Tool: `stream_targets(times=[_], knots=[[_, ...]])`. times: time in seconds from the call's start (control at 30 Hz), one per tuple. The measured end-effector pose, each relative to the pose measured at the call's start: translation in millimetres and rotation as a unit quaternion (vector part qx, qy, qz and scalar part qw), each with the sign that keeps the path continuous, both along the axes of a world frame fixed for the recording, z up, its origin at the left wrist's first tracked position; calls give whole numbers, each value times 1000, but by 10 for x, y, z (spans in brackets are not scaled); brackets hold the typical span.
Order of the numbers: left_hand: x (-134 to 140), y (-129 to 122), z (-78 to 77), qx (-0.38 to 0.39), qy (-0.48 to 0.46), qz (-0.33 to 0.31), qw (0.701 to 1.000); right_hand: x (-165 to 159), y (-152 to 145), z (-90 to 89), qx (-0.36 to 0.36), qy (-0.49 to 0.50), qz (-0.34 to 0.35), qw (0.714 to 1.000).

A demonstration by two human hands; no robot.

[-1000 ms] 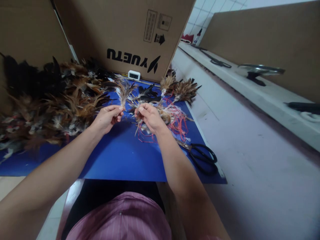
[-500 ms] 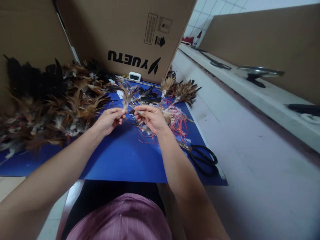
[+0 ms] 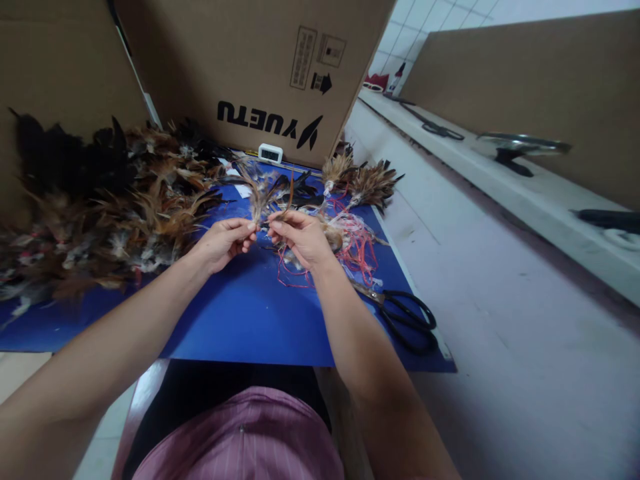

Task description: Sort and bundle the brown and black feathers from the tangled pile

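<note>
We are clamping our left hand [image 3: 226, 244] on a feather bunch [image 3: 259, 199], which is fanning out at that hand's one o'clock; our right hand [image 3: 303, 240] is pinching a slender brown feather [image 3: 291, 191], pointing toward twelve. Scissors [image 3: 382, 298] are lying at the right hand's four o'clock.

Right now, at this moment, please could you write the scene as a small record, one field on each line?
Left hand: the left hand pinches a feather bunch by its base
Right hand: the right hand pinches what looks like a thin brown feather
Surface: blue tabletop
Left side: large feather pile, brown and black
Right side: tangled red strings; black-handled scissors, lying down
Behind: white digital display, before a cardboard box
</note>
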State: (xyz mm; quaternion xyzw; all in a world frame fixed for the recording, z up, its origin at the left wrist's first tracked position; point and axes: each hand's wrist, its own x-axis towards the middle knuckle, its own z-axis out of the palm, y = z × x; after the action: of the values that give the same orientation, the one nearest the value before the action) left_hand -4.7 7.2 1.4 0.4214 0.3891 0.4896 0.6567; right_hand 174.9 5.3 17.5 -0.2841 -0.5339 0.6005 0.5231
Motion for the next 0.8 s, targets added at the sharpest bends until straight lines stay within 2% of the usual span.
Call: stream_targets(times=[0.27, 0.53, 0.8], knots=[[-9, -17, -9, 6, 14, -14, 1000, -30, 9, -26, 18, -57, -45, 997], [20, -46, 1, 51, 52, 7, 997, -67, 12, -38, 51, -62, -96, 992], [49, -65, 14, 92, 76, 31, 992, -107, 11, -65, 47, -101, -121, 986]])
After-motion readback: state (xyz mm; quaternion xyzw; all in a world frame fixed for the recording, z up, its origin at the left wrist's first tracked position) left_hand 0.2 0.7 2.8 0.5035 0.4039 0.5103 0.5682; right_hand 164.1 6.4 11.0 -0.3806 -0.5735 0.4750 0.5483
